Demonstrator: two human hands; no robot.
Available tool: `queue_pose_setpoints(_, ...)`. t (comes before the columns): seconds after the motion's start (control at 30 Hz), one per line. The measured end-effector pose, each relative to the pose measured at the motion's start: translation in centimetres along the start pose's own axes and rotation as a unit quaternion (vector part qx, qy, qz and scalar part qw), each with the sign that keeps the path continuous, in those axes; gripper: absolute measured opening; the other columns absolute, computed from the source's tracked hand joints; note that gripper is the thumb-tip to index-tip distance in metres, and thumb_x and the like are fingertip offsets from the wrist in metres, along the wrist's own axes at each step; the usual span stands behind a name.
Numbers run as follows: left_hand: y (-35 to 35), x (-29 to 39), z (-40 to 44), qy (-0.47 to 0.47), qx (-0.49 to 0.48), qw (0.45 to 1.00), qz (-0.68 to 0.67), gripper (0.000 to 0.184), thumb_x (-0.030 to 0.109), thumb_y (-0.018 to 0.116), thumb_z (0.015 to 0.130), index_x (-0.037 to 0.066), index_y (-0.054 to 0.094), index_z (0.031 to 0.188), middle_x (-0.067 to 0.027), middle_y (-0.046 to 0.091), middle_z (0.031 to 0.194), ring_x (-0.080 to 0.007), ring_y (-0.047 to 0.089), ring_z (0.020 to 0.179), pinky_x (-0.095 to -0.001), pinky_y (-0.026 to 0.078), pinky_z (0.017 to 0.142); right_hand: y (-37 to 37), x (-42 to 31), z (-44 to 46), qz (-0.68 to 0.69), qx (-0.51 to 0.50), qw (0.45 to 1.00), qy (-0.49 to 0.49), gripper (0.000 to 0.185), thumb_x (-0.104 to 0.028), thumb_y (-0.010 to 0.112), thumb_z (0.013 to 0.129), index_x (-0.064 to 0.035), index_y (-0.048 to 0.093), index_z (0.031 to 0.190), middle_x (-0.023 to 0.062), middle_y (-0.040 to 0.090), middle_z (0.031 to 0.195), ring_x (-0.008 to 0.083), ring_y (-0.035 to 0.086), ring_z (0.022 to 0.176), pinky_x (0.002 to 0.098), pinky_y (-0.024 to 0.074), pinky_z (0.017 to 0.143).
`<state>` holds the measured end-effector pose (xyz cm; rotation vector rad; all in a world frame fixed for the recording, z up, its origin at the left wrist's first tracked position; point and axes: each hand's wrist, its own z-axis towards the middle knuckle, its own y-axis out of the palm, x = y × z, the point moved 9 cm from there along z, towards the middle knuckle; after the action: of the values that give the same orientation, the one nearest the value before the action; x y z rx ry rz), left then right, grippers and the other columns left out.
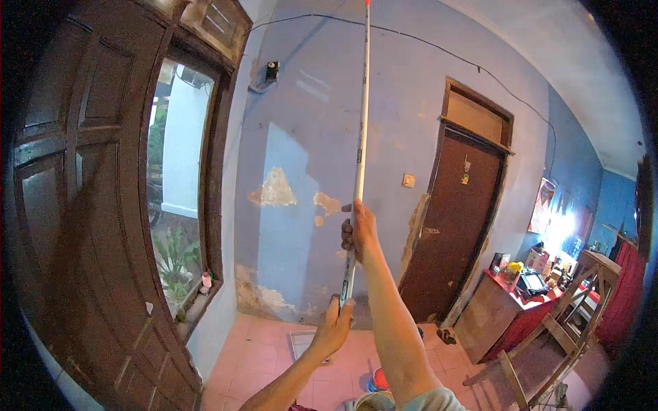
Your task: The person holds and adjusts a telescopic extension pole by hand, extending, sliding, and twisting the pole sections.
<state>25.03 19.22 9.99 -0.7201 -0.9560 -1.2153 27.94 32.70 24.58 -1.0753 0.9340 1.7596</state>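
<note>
A long, slim white pole (364, 116) rises nearly upright in front of the blue wall, its red upper end cut off by the top of the view. My left hand (333, 325) is closed around the pole's lower end. Higher up, my right hand (360, 229) grips the same pole, fingers wrapped round it. Behind my left hand, a pale, flat tray-like object (299, 342) lies on the floor, partly hidden. Near my right forearm stands a container with red on it (379, 379), and the forearm covers part of it.
The blue wall (404, 109) has peeling patches and a cable along its top. A dark door (452, 212) is set in it. At left are a panelled door (82, 171) and a window (179, 185). On the right stand a cluttered desk (473, 322) and a wooden chair (565, 335).
</note>
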Motion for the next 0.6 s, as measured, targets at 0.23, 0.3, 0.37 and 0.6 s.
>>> queue_pose_setpoints(0.23, 0.6, 0.7, 3.9, 0.008, -0.004, 0.999, -0.036, 0.034, 0.038, 0.044, 0.098, 0.005, 0.049, 0.101, 0.0016, 0.044, 0.062, -0.0084, 0.042, 0.051, -0.0247, 0.034, 0.045, 0.3, -3.6, 2.6, -0.008, -0.009, 0.999, -0.031, 0.049, -0.05, 0.036, 0.097, -0.0034, 0.047, 0.105, -0.0006, 0.033, 0.058, 0.0091, 0.029, 0.042, 0.0247, 0.0285, 0.038)
queue_pose_setpoints(0.3, 0.9, 0.5, 4.6, -0.005, -0.007, 0.999, -0.031, 0.034, 0.038, 0.045, 0.098, 0.005, 0.049, 0.101, 0.0017, 0.045, 0.062, -0.0083, 0.042, 0.051, -0.0249, 0.034, 0.045, 0.0, -3.9, 3.1, -0.006, -0.013, 0.999, -0.037, 0.049, -0.05, 0.036, 0.097, -0.003, 0.047, 0.105, -0.0006, 0.034, 0.058, 0.0091, 0.03, 0.042, 0.0245, 0.0288, 0.038)
queue_pose_setpoints(0.37, 1.3, -0.6, 5.4, -0.021, -0.01, 0.999, -0.026, 0.033, 0.038, 0.045, 0.098, 0.005, 0.049, 0.101, 0.0017, 0.045, 0.062, -0.0083, 0.043, 0.051, -0.0251, 0.034, 0.045, -0.4, -3.5, 3.7, -0.004, -0.018, 0.999, -0.041, 0.05, -0.05, 0.035, 0.097, -0.0026, 0.047, 0.105, -0.0005, 0.034, 0.058, 0.009, 0.03, 0.042, 0.0244, 0.029, 0.038)
queue_pose_setpoints(0.6, 2.3, -8.5, 4.4, -0.047, -0.003, 0.997, 0.065, 0.035, 0.038, 0.044, 0.097, 0.003, 0.048, 0.099, -0.0074, 0.05, 0.064, -0.0196, 0.051, 0.058, -0.0359, 0.04, 0.054, -2.8, 1.7, 2.9, -0.002, -0.001, 0.999, -0.034, 0.05, -0.053, 0.041, 0.095, -0.0032, 0.05, 0.1, 0.0002, 0.035, 0.05, 0.0117, 0.032, 0.037, 0.0284, 0.029, 0.035)
